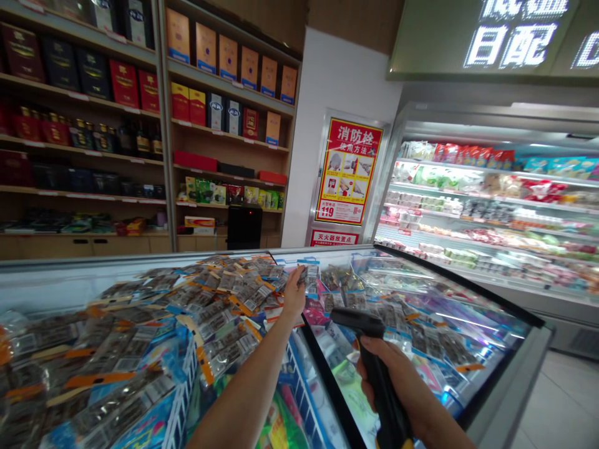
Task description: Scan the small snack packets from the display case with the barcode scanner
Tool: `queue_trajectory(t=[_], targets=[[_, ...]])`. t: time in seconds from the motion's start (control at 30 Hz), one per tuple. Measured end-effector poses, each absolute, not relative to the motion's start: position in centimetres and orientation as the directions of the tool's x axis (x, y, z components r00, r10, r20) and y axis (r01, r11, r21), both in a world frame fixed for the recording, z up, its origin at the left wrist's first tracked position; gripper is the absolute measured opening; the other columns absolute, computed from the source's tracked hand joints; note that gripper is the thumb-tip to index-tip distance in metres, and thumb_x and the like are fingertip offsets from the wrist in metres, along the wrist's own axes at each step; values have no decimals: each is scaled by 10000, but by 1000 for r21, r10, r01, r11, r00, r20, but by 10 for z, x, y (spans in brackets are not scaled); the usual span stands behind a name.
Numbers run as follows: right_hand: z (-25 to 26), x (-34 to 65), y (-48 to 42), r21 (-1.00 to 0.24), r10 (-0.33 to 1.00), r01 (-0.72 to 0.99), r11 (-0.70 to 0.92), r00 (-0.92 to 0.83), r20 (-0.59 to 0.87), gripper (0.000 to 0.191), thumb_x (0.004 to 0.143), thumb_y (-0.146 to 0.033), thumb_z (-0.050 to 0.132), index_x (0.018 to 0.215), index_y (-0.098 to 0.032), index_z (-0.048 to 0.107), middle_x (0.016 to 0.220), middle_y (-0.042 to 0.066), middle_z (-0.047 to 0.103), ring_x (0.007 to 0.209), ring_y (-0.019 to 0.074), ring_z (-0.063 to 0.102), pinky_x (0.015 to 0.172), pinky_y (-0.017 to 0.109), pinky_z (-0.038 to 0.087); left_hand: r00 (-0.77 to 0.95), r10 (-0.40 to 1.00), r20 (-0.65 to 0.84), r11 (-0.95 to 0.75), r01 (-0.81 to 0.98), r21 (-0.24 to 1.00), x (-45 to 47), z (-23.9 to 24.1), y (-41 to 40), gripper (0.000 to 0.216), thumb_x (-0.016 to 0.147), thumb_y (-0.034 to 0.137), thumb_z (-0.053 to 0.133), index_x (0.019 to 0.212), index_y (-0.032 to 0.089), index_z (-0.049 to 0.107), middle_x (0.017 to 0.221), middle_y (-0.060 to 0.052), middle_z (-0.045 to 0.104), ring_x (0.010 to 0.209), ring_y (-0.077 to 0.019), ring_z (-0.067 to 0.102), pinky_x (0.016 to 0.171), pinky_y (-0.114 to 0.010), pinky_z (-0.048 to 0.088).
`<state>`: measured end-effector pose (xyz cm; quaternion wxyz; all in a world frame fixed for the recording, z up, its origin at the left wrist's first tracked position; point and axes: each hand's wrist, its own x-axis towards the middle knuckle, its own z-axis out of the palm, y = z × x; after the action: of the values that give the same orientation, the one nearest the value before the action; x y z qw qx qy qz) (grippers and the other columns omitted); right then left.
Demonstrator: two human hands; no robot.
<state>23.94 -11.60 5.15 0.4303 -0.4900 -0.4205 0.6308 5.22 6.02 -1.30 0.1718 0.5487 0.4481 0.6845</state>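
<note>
My left hand [294, 294] reaches out over a chest freezer [510, 368] and pinches a small clear packet [309, 274] with dark contents and a barcode label, lifted just above the heap. My right hand [390, 380] is wrapped round the grip of a black handheld barcode scanner [369, 355], whose head points toward that packet. A large heap of similar packets [154, 324] with orange tags covers the freezer top to the left and middle.
Wooden shelves [163, 187] with boxed goods and bottles stand behind the freezer. A red fire-hydrant poster [349, 171] hangs on the white wall. An open refrigerated display case [491, 206] runs along the right. Tiled floor [566, 399] shows at the lower right.
</note>
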Motion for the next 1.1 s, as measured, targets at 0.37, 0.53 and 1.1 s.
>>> queue_trajectory(t=[0.37, 0.53, 1.1], targets=[[54, 239, -113, -952, 957, -132, -276, -131, -260, 253, 719, -409, 551, 676, -169, 483, 434, -45, 514, 305, 77, 455, 290, 173, 333, -335, 772, 539, -538, 105, 836, 54, -16, 65, 515, 664, 33, 403, 1125, 201, 560, 1194, -43, 556, 1129, -163, 476, 1017, -362, 295], [50, 240, -114, -956, 959, -124, -265, -132, -249, 264, 696, -421, 576, 722, -168, 506, 446, -45, 527, 311, 88, 463, 288, 182, 333, -390, 846, 364, -420, -65, 905, 57, -16, 68, 575, 656, 46, 437, 1209, 196, 472, 1036, -55, 626, 893, -145, 592, 843, -314, 436], [60, 253, -116, -956, 972, -177, -235, -45, -231, 298, 659, -413, 616, 785, -148, 567, 432, -39, 530, 300, 82, 451, 294, 178, 332, 73, 907, 415, -396, 481, 782, 65, -22, 40, 32, 578, 191, 597, 570, 221, 589, 532, 15, 569, 594, -161, 550, 631, -252, 408]])
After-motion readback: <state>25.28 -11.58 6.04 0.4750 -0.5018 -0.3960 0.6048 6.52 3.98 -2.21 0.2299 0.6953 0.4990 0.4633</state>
